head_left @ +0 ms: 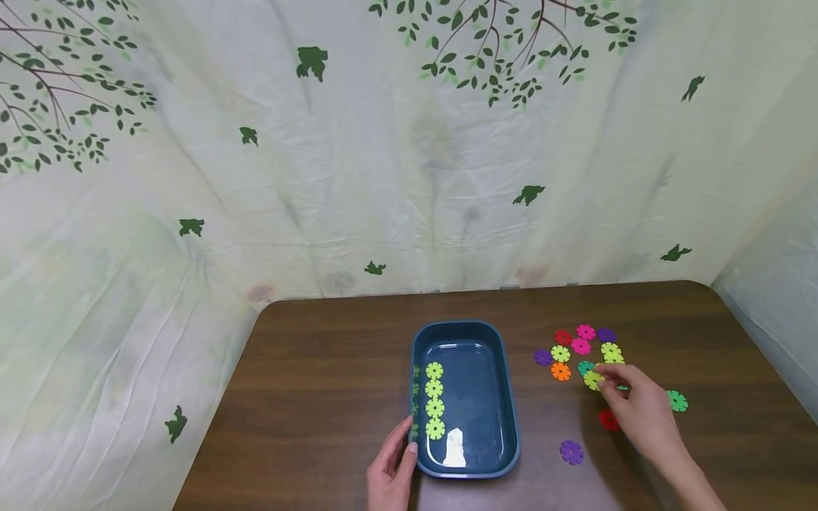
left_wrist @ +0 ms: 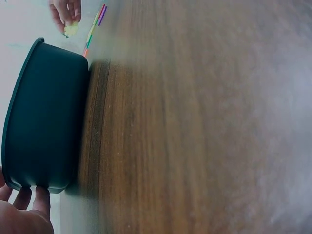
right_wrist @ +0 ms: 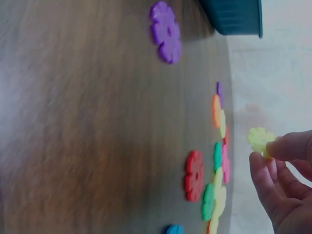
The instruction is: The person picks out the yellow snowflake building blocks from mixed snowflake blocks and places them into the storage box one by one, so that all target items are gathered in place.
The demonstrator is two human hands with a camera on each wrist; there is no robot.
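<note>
A dark blue rectangular tray (head_left: 473, 454) stands on the table, with a column of several yellow-green flower-shaped discs (head_left: 434, 407) along its left inside. My left hand (head_left: 391, 472) grips the tray's lower left corner; in the left wrist view its fingertips (left_wrist: 42, 195) press against the outer wall. Over the loose discs at the right, my right hand (head_left: 642, 411) pinches one yellow flower-shaped disc (right_wrist: 258, 138) between thumb and fingers, raised off the table. Partly hidden under this hand lie a red disc (head_left: 608, 420) and other pieces.
Right of the tray, loose flower-shaped discs lie scattered, among them an orange one (head_left: 560, 372), a pink one (head_left: 585, 332) and a green one (head_left: 677, 401). A purple disc (head_left: 571, 452) lies nearer the front. Behind the brown table (head_left: 332, 397) hangs a leaf-patterned curtain (head_left: 383, 177).
</note>
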